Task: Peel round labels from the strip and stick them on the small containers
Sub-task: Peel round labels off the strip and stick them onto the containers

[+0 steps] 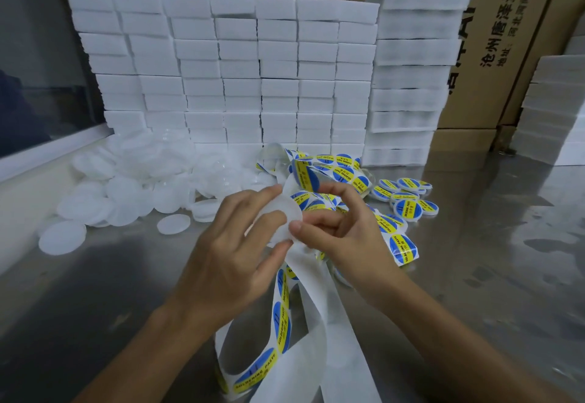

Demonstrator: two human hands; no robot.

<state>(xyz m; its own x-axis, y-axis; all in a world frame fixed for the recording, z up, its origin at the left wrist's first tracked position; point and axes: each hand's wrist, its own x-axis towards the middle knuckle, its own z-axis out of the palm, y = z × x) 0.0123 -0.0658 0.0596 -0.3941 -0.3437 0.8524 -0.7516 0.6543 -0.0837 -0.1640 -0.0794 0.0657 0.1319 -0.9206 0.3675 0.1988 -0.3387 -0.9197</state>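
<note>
White translucent container (282, 219) pinched in left hand (231, 253); right hand (342, 228) grips label strip (311, 279), apparently peeling a label.

A single head-worn camera looks forward and down from the person's own eye line, close above the steel tabletop (126, 291). Both forearms enter from the bottom edge, and the left hand (231, 244) and right hand (342, 231) meet near the centre. The wide lens bends the edges (the stacked white foam blocks (253, 70) lean outward) and reaches the cardboard boxes (493, 38) behind.
</note>
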